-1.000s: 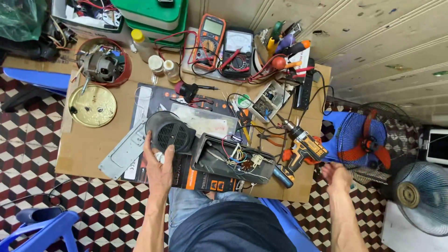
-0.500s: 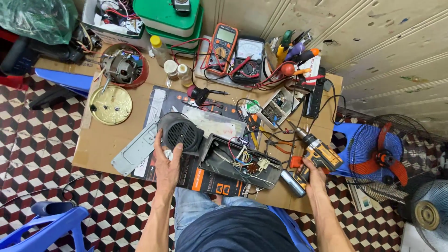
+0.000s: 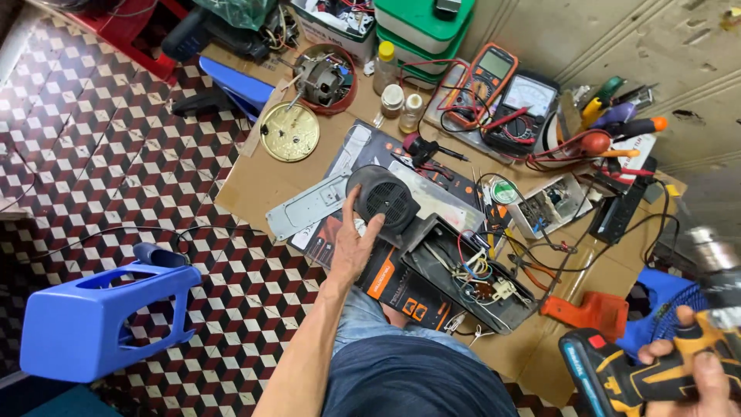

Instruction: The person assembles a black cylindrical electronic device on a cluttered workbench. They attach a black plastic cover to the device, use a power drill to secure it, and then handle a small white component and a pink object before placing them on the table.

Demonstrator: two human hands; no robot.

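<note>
My left hand (image 3: 351,245) rests on the dark round fan housing (image 3: 384,198) at the near end of an opened black appliance casing (image 3: 463,272) full of coloured wires. My right hand (image 3: 698,369) grips a black, yellow and orange cordless drill (image 3: 656,363) raised at the lower right, close to the camera, with its metal chuck (image 3: 714,255) pointing up. The drill is off the cardboard-covered table (image 3: 255,181).
Two multimeters (image 3: 509,89) with red leads lie at the back, next to screwdrivers (image 3: 617,123), a power strip (image 3: 621,208) and small bottles (image 3: 394,96). A motor in a red bowl (image 3: 324,77) and a brass disc (image 3: 289,131) sit left. A blue plastic stool (image 3: 100,316) stands on the tiled floor.
My right hand has taken the drill off the table and lifted it to the lower right. The camera view has swung left. My left hand stays on the fan housing.
</note>
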